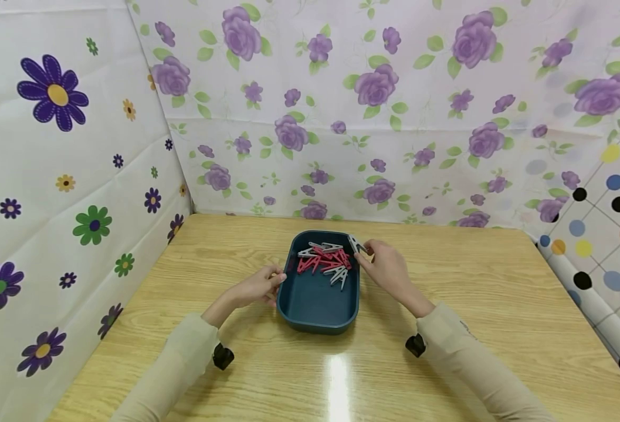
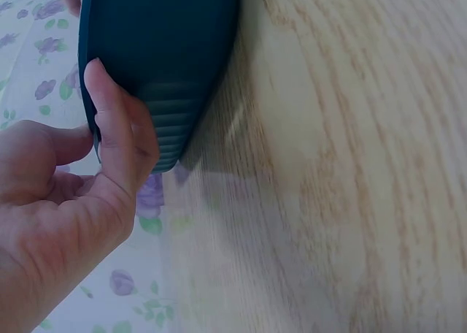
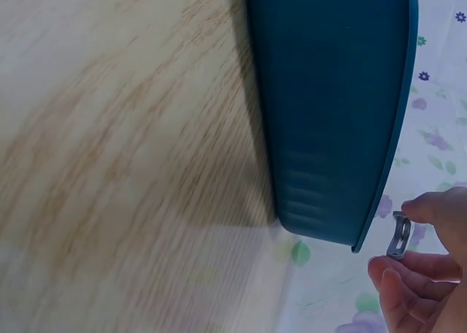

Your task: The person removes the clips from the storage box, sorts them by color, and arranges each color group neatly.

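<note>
A dark teal tray (image 1: 317,302) stands on the table, with red clothespins (image 1: 315,261) and grey ones (image 1: 343,278) lying in its far half. The left hand (image 1: 259,286) grips the tray's left rim; in the left wrist view that hand (image 2: 95,172) has its thumb on the rim and its fingers against the outer wall. At the far right corner, the right hand (image 1: 389,269) pinches a grey clothespin (image 1: 356,242) over the rim. The right wrist view shows this clothespin (image 3: 399,235) between thumb and fingers of the right hand (image 3: 430,267), beside the tray (image 3: 336,114).
The wooden table (image 1: 463,269) extends around the tray on all sides. Behind it hangs a cloth with purple roses (image 1: 375,88), and a flower-patterned sheet (image 1: 93,225) borders the left side. A rolled dotted sheet (image 1: 586,293) lies along the right edge.
</note>
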`<state>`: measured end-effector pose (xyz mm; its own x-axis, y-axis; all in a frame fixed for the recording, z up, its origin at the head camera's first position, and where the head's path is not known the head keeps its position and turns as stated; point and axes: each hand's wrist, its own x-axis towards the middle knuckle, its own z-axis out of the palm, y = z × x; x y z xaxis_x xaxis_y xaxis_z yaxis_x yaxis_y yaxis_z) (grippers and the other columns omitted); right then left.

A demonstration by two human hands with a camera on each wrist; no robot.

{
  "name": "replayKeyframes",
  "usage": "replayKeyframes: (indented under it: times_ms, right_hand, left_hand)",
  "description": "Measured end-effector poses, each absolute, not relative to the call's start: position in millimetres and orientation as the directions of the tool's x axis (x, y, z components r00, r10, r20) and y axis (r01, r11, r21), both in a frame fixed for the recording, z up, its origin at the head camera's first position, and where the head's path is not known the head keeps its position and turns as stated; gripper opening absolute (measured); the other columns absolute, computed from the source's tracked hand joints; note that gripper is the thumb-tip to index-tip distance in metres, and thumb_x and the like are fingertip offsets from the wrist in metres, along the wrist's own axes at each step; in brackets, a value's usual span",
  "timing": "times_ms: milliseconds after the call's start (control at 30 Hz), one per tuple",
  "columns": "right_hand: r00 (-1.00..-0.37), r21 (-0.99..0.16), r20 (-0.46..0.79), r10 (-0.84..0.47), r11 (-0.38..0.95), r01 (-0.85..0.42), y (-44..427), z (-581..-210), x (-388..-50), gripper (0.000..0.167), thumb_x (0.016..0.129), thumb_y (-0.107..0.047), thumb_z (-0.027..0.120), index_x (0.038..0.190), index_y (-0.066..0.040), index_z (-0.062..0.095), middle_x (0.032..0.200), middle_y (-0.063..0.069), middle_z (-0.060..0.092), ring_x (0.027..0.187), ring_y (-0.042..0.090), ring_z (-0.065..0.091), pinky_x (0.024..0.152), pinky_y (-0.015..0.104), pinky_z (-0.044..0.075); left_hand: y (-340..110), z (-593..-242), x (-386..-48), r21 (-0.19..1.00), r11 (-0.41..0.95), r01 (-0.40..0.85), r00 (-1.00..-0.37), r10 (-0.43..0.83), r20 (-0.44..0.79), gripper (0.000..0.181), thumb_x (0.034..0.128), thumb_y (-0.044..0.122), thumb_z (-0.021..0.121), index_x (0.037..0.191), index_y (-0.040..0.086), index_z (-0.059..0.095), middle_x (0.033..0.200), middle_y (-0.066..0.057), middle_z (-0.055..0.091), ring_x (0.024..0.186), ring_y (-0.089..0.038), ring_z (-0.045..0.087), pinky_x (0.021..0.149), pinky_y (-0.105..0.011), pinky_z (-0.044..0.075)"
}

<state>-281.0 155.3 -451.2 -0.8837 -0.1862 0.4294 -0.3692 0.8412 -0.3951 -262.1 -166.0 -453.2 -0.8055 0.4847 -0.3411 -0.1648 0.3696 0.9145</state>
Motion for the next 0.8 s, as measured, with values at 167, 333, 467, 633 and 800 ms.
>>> replayKeyframes:
  times_ms: [167, 333, 467, 633, 800]
  right_hand:
    - [-0.908, -0.422, 0.389, -0.154, 0.847, -0.324, 159, -452, -281, 0.030, 0.092, -0.033, 0.067, 0.100, -0.005, 0.068, 0.088, 0.012, 0.069, 0.070, 0.019, 0.064, 0.059, 0.035, 0.052]
    - [-0.918, -0.422, 0.375, -0.129, 0.858, -0.293, 163, -455, -281, 0.030, 0.091, -0.032, 0.067, 0.101, -0.004, 0.068, 0.090, 0.013, 0.070, 0.067, 0.017, 0.063, 0.057, 0.034, 0.051]
    - [-0.910, -0.414, 0.397, -0.115, 0.863, -0.289, 165, -456, -282, 0.028, 0.089, -0.029, 0.070, 0.097, -0.003, 0.069, 0.086, 0.013, 0.070, 0.058, 0.015, 0.058, 0.050, 0.031, 0.046]
    - [-0.915, -0.416, 0.394, -0.086, 0.871, -0.261, 168, -459, -282, 0.028, 0.087, -0.030, 0.073, 0.090, -0.003, 0.069, 0.077, 0.011, 0.068, 0.053, 0.015, 0.052, 0.046, 0.027, 0.039]
    - [-0.938, -0.424, 0.344, -0.048, 0.883, -0.201, 171, -459, -283, 0.030, 0.086, -0.033, 0.073, 0.084, -0.004, 0.068, 0.069, 0.008, 0.065, 0.051, 0.016, 0.049, 0.043, 0.026, 0.035]
  left_hand:
    - [-167, -456, -263, 0.916, 0.366, -0.162, -0.808, 0.485, -0.336, 0.032, 0.1074, 0.022, 0.033, 0.122, -0.007, 0.035, 0.086, -0.009, 0.050, 0.070, -0.014, 0.056, 0.063, -0.032, 0.054]
    - [-168, -457, -263, 0.917, 0.366, -0.157, -0.810, 0.484, -0.332, 0.033, 0.1074, 0.022, 0.033, 0.123, -0.007, 0.035, 0.087, -0.008, 0.050, 0.071, -0.015, 0.056, 0.063, -0.032, 0.054]
    - [-168, -456, -263, 0.919, 0.365, -0.151, -0.812, 0.485, -0.326, 0.033, 0.1075, 0.023, 0.032, 0.124, -0.006, 0.034, 0.085, -0.006, 0.048, 0.069, -0.014, 0.054, 0.063, -0.032, 0.054]
    - [-167, -457, -262, 0.921, 0.361, -0.148, -0.812, 0.487, -0.321, 0.032, 0.1075, 0.022, 0.032, 0.124, -0.006, 0.033, 0.081, -0.005, 0.045, 0.066, -0.015, 0.051, 0.061, -0.031, 0.054]
    - [-167, -456, -262, 0.922, 0.360, -0.141, -0.810, 0.494, -0.317, 0.032, 0.1076, 0.022, 0.032, 0.123, -0.006, 0.032, 0.080, -0.005, 0.045, 0.063, -0.015, 0.051, 0.060, -0.031, 0.054]
